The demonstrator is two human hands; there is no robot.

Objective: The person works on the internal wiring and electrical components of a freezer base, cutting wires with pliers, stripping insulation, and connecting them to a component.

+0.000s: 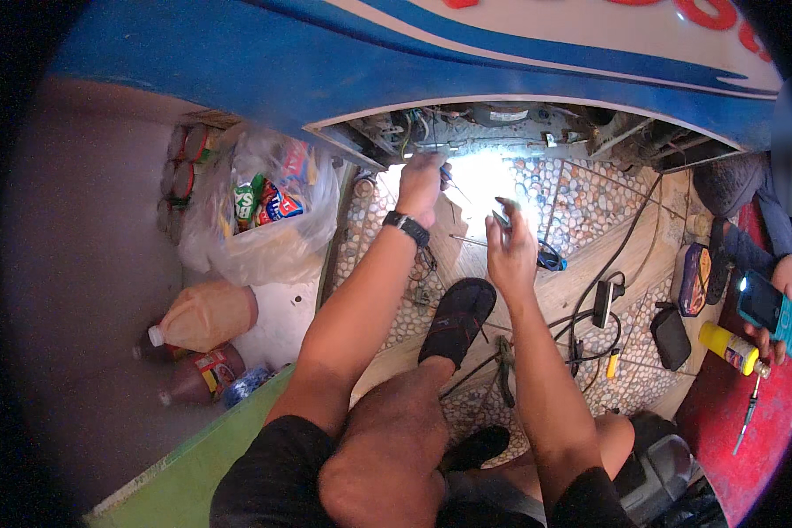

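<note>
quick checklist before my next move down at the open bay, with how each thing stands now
1. Bay opening uncovered at the front: ok.
2. Clear view without glare: not ok, a bright light washes out the floor before the bay.
3. Left hand grip: cannot tell, the glare hides it.
4. Right hand grip: cannot tell, details too small.
5. Floor free of cables: not ok, black cables lie beside the right forearm.
6. Yellow canister away from both hands: ok, over by the red surface.
</note>
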